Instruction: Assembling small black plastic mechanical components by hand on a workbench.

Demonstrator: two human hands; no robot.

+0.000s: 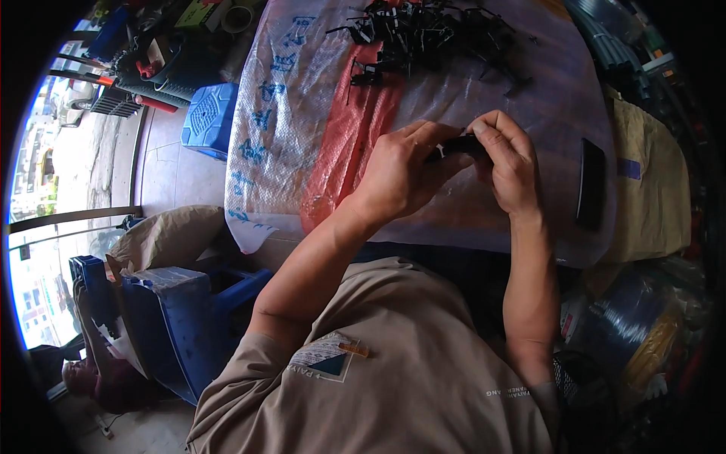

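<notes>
A small, dark black part (458,145) is held above the near half of the table, its long axis running roughly left to right and tipping slightly up toward the right; its finer shape is hidden by fingers. The left hand (399,170) pinches its left end, thumb toward the body; the right hand (509,157), fingers curled, grips its right end. The left forearm slants up and rightward, the right one stands nearly upright. Beneath lies a translucent woven plastic sheet with a red stripe (265,163); beyond, a tangled heap of thin black pieces (420,34).
</notes>
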